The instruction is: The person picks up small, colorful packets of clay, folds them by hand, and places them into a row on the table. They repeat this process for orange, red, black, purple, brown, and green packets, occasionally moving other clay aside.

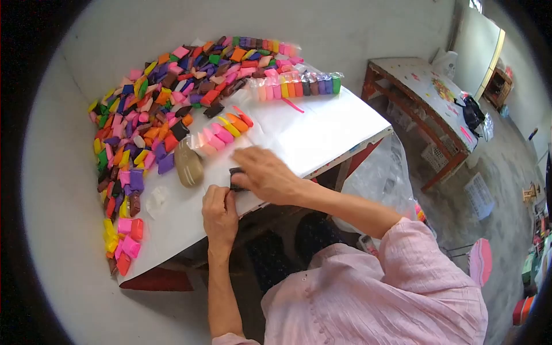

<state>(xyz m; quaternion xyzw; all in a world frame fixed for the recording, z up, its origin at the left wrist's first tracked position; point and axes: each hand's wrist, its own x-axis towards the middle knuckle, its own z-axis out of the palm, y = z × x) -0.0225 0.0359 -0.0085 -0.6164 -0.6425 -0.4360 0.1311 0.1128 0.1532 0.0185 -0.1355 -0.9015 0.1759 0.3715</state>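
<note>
A small black clay piece (234, 177) is between my two hands at the front edge of the white-covered table. My left hand (219, 211) is closed, thumb against curled fingers, at the near side of the piece; its exact grip is partly hidden. My right hand (265, 173), slightly blurred, has its thumb on the black piece and its fingers above it. Just beyond lies a clear bag of coloured clay pieces (221, 135), some pink, yellow, orange and red. An olive-tan oval object (188, 165) with pale stripes is left of the bag.
A large pile of coloured clay packets (167, 95) spreads along the wall side. A clear-wrapped row of coloured clay (299, 87) sits at the back. Crumpled clear film (156, 201) lies at left. Plastic bags (379, 178) hang beside the table; another table (417, 80) stands at right.
</note>
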